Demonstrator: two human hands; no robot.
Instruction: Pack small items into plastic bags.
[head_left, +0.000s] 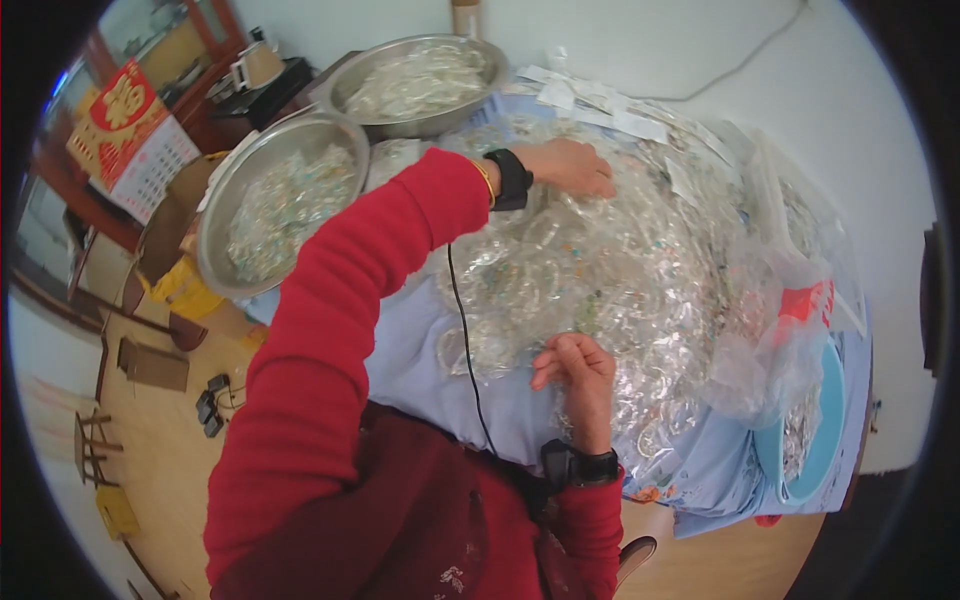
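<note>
My left hand (571, 168) reaches far over a heap of small clear plastic packets (600, 262), its fingertips down among them. Whether those fingers grip a packet is hidden. Nearer my body, my right hand (581, 367) hovers at the heap's front edge with the thumb near the curled fingers. I cannot make out anything between them. Many packets hold what look like bead bracelets in pale, turquoise and orange tones. The heap lies on a light blue cloth (409, 352) covering the table. Each wrist wears a black band.
At left, a steel basin (210, 247) and, behind it, another steel basin (349, 124) hold packets. A blue plastic basin (829, 420) stands at right beside a clear plastic bag (750, 367). White paper strips (622, 120) lie at the back. A black cable (463, 322) crosses the view.
</note>
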